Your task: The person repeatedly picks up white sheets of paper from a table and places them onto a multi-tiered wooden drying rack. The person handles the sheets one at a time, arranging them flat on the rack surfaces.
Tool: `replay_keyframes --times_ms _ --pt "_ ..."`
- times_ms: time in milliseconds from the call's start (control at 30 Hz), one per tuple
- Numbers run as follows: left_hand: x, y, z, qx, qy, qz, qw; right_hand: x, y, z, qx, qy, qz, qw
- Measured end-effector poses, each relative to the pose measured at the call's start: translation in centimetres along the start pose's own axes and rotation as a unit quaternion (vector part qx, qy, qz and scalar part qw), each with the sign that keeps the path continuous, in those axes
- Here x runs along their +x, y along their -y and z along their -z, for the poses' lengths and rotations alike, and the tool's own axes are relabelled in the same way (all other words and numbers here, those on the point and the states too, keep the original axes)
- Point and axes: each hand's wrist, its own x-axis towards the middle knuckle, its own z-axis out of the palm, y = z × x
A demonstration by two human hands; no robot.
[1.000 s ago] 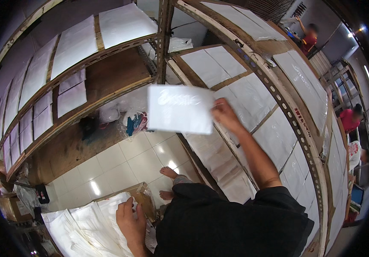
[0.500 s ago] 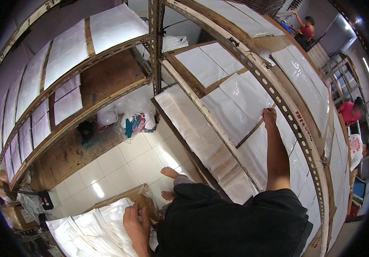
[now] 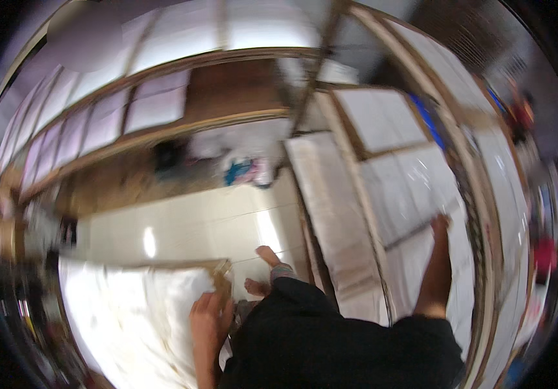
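Observation:
My right hand reaches over the right-hand rack, its fingers drawn together at the edge of a glossy white sheet. Blur hides whether that edge is between them. Lower left, my left hand hovers at the right side of a big pile of white sheets, fingers loosely bent and apart, with nothing visible in them. The pile lies on a brown carton, of which only a corner shows. A further row of white sheets covers the shelf below my right hand.
Across the floor stands another rack with white sheets on two levels. Plastic bags with coloured cloth lie under it. A long pale strip runs along the near rack's lower level. Pale tiles cover the floor. Blurred people appear at far right.
The view has swung, so the racks sit further right and everything is blurred. My right hand stays near the same sheet edge; my left hand stays by the pile.

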Motion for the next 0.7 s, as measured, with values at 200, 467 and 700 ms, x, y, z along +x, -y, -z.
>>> replay_keyframes --times_ms 200,467,700 --pt "-4.3 0.6 1.5 0.058 -0.091 0.008 0.994 -2.8 16.0 13.7 0.428 -0.249 0.096 0.863" --pt "-17.0 8.1 9.4 0.121 -0.429 0.170 0.879 -13.9 33.3 31.9 0.572 -0.246 0.376 0.686" --pt "-32.2 22.5 15.2 0.157 -0.348 0.408 0.829 -21.1 50.5 34.6 0.611 0.028 0.563 0.556"
